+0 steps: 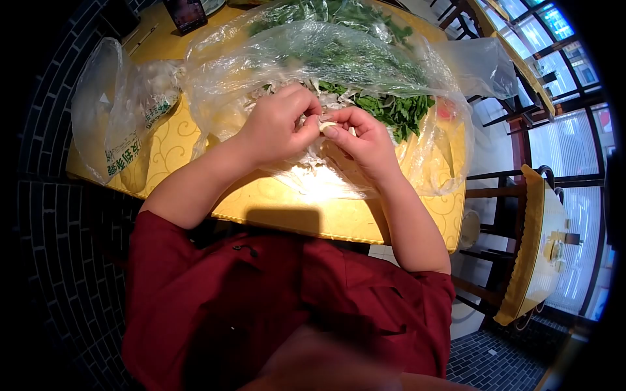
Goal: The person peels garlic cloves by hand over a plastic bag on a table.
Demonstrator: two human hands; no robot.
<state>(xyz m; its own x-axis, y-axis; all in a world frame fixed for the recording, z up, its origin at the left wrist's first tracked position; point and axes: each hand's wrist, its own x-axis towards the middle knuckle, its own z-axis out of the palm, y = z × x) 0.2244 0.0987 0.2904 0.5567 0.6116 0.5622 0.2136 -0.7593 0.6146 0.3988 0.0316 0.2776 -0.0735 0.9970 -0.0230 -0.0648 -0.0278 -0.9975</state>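
Note:
Both hands meet over a clear plastic bag spread on the table. Between their fingertips is a small whitish garlic clove (327, 126). My left hand (277, 125) is closed, its thumb and forefinger pinching at the clove's left side. From the other side, my right hand (366, 142) grips it between thumb and fingers; another pale bit shows by its fingers. Papery white skins (313, 171) lie on the plastic beneath the hands. Just beyond, leafy green herbs (391, 112) stick out from under the clear plastic bag (261, 55).
A second plastic bag (98, 120) with green print stands at the table's left, with pale contents. A phone (185, 14) is propped at the back left. The yellow patterned table (163, 156) ends close to my body. Another table (538, 241) stands at right.

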